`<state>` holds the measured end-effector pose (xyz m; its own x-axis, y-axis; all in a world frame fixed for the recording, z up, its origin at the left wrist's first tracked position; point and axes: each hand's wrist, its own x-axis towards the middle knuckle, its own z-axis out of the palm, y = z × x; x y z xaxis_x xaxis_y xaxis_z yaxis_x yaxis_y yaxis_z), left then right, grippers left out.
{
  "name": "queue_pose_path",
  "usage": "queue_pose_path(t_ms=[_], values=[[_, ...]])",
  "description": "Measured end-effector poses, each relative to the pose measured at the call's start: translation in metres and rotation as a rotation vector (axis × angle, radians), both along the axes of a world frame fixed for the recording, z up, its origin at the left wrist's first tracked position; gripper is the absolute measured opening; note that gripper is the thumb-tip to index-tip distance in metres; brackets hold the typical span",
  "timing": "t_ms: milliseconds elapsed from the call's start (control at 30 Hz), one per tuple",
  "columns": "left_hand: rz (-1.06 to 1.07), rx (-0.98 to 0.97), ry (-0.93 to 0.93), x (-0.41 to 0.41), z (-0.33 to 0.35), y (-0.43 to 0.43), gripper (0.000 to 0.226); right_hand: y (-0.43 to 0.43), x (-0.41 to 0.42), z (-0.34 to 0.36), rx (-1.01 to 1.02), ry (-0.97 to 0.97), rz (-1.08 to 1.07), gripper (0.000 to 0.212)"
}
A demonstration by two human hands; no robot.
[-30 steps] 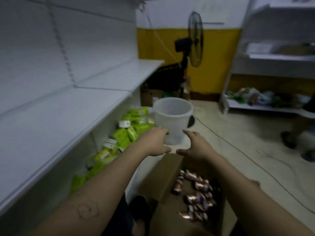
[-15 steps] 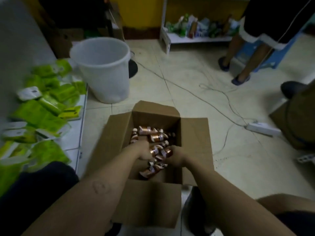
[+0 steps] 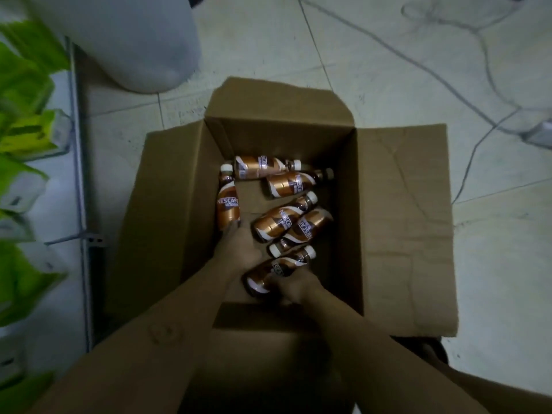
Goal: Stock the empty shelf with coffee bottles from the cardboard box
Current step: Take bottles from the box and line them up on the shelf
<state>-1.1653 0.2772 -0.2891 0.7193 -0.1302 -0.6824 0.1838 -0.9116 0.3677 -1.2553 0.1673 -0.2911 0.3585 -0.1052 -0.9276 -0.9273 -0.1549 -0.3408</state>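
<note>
An open cardboard box [image 3: 403, 222] stands on the tiled floor below me. Several brown coffee bottles with white caps lie loose on its bottom. My right hand [image 3: 295, 288] is inside the box, its fingers wrapped around the base of the nearest coffee bottle [image 3: 279, 270], which lies tilted. My left hand [image 3: 240, 246] is beside it, with its fingertips touching the bottom of the coffee bottle [image 3: 228, 204] along the box's left wall. I cannot tell if it grips that bottle. The empty shelf is out of view.
A white plastic bucket [image 3: 128, 43] stands just beyond the box's far left corner. Green packets [image 3: 27, 135] lie on a low white shelf at the left. Cables [image 3: 448, 85] run across the floor to a power strip [image 3: 540, 134] at the right.
My view has dropped from the shelf to straight down into the box. Both hands went down from above the box into it and now rest on bottles.
</note>
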Motion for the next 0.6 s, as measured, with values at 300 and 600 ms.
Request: queue_pose_path(t_ms=[300,600], values=[[-0.246,0.012,-0.059,0.029,-0.073,-0.031,0.092,0.013,0.003,-0.063,0.109,0.101,-0.470,0.038],[0.034,-0.030,0.204,0.023,-0.029,-0.019,0.076,-0.009,-0.008,-0.025,-0.137,0.075,-0.368,0.081]])
